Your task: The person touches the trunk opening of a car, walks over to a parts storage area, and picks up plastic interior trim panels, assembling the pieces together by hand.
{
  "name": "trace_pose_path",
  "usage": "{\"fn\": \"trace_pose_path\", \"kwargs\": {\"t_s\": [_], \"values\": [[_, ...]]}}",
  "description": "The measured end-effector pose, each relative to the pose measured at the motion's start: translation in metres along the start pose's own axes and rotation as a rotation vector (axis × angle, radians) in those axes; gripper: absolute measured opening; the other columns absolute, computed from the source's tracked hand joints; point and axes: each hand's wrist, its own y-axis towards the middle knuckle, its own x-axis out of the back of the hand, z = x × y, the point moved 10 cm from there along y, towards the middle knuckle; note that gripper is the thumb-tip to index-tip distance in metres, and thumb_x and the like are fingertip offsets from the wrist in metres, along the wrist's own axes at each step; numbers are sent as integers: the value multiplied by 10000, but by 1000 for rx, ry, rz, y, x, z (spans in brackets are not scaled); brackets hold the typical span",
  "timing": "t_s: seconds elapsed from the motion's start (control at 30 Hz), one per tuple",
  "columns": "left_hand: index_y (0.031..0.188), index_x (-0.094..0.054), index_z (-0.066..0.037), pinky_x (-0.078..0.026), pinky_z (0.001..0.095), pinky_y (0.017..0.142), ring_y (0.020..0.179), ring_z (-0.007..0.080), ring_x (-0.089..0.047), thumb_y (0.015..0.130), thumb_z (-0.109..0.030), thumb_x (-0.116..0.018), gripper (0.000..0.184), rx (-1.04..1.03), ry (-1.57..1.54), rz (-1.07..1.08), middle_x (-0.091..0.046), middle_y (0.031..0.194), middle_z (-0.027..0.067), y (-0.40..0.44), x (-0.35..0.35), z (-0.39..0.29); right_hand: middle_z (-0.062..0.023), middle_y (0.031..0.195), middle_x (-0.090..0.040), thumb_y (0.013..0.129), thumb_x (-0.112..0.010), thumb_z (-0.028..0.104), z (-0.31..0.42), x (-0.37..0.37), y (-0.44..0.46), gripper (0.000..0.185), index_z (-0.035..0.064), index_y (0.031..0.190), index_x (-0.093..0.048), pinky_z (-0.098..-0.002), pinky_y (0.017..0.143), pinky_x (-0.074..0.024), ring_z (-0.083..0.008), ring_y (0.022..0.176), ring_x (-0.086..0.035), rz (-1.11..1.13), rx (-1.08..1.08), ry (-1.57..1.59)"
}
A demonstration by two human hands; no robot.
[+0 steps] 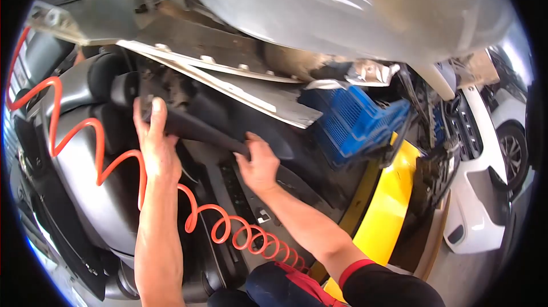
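A long dark plastic trim piece [202,130] stretches between my two hands. My left hand [155,138] is wrapped round its upper left end, thumb pointing up. At the lower right end, my right hand [260,164] grips it with the fingers curled over. An orange coiled hose [100,153] passes by my left forearm and runs on below my right hand. Beneath the trim piece lie dark interior parts, including a black slotted strip [231,184]; what exactly they are I cannot make out.
A grey and black car seat [85,161] is at the left. Pale trim strips [217,84] lie beyond my hands, under a large silver panel [354,4]. To the right are a blue crate [357,121], a yellow panel [391,204], a white bumper [476,204] and a parked car [511,135].
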Motion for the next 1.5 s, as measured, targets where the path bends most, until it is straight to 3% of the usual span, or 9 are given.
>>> {"fn": "trace_pose_path", "kwargs": {"t_s": [0.2, 0.33, 0.5, 0.6, 0.8, 0.93, 1.03, 1.27, 1.5], "values": [[1506, -226, -16, -306, 386, 1120, 1289, 244, -400, 803, -114, -819, 925, -188, 192, -107, -381, 1434, 128, -23, -3, 68, -175, 1380, -500, 733, -715, 54, 10, -6, -11, 564, 24, 1254, -502, -448, 1047, -400, -353, 1295, -472, 59, -42, 15], [1354, -397, -71, -443, 371, 826, 1048, 185, -542, 820, -190, -807, 684, -201, 368, -147, -543, 1208, 65, -26, -6, 82, -178, 1400, -474, 803, -688, 107, 6, 57, -76, 542, 31, 1302, -491, -459, 1011, -401, -344, 1291, -460, 162, 25, -18], [1316, -437, 3, -457, 300, 855, 1025, 169, -552, 829, -133, -787, 615, -239, 387, -125, -549, 1187, 84, -30, -14, 73, -63, 1067, -723, 836, -694, 261, -86, 124, -308, 271, 119, 1066, -720, -399, 826, -521, -251, 1050, -676, 1736, -223, -618], [1333, -434, 32, -449, 326, 935, 1041, 191, -554, 823, -99, -780, 630, -267, 385, -137, -551, 1201, 92, -32, -15, 66, -92, 1063, -736, 839, -678, 269, -103, 182, -355, 251, 113, 1024, -746, -424, 846, -538, -276, 1022, -701, 1922, -291, -730], [1296, -464, 67, -405, 339, 993, 1070, 227, -541, 789, -88, -784, 620, -251, 270, -83, -545, 1220, 125, -29, -12, 73, -172, 924, -719, 858, -587, 420, -164, 321, -416, 315, 135, 867, -718, -470, 698, -550, -358, 870, -703, 1556, -619, -644], [1364, -412, 55, -390, 344, 1028, 1122, 234, -518, 802, -42, -765, 671, -407, 306, -135, -518, 1274, 130, -38, -20, 59, -191, 1063, -700, 866, -591, 364, -184, 449, -529, 374, 134, 1143, -690, -479, 845, -530, -369, 990, -671, 1883, -374, -878], [1413, -358, 55, -374, 364, 1070, 1185, 264, -513, 820, -58, -756, 723, -367, 322, -156, -507, 1321, 154, -40, -24, 73, -196, 1105, -686, 862, -607, 363, -190, 401, -458, 464, 123, 1259, -631, -477, 920, -499, -386, 1044, -640, 1555, -910, -757], [1443, -297, 33, -339, 357, 1101, 1259, 252, -457, 785, -7, -774, 814, -175, 273, -3, -438, 1407, 161, -52, -35, 136, -161, 1278, -574, 785, -708, 186, -210, 112, -162, 555, 82, 1297, -519, -451, 979, -469, -357, 1191, -527, 585, -327, -292], [1466, -216, 67, -341, 353, 1114, 1253, 283, -481, 726, -40, -786, 940, -43, 416, -77, -448, 1398, 217, -84, -39, 241, -145, 1521, -377, 732, -789, 213, -218, 34, -66, 926, 137, 1511, -294, -427, 1110, -394, -356, 1356, -409, 567, -344, -361]]}}
